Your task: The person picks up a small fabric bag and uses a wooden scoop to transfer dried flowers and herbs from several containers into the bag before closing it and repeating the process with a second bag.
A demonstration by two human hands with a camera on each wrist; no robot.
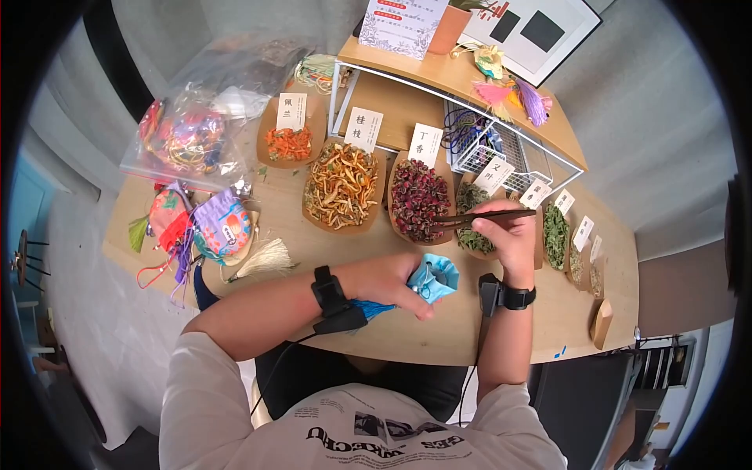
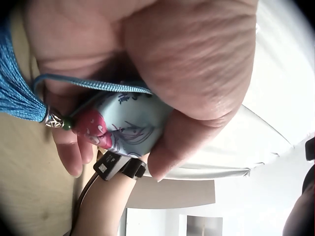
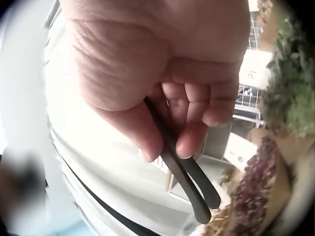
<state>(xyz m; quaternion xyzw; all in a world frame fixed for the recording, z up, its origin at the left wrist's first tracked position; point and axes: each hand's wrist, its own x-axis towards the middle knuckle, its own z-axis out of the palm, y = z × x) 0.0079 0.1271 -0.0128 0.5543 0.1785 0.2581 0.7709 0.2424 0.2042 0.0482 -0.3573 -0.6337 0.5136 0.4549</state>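
My left hand (image 1: pixel 384 280) grips a light blue drawstring pouch (image 1: pixel 433 278), its gathered mouth spread open. A blue tassel (image 2: pixel 19 83) hangs from the pouch by a blue cord with a green bead. The left wrist view shows a printed pattern and pink shapes on the cloth. Between thumb and fingers, my right hand (image 1: pixel 511 239) pinches dark tweezers (image 3: pixel 184 179), their rounded tips slightly apart. Those tips reach over a paper tray (image 1: pixel 401 229) of dried dark red flower buds (image 1: pixel 421 192). In the right wrist view nothing shows between the tips.
Left of the buds stand trays of yellow-brown slices (image 1: pixel 342 188) and orange pieces (image 1: pixel 288 144). Green herbs (image 1: pixel 556 235) fill trays to the right. Finished-looking pouches (image 1: pixel 223 223) and a clear plastic bag (image 1: pixel 196 133) lie at the left. Behind stands a wooden shelf (image 1: pixel 376 59).
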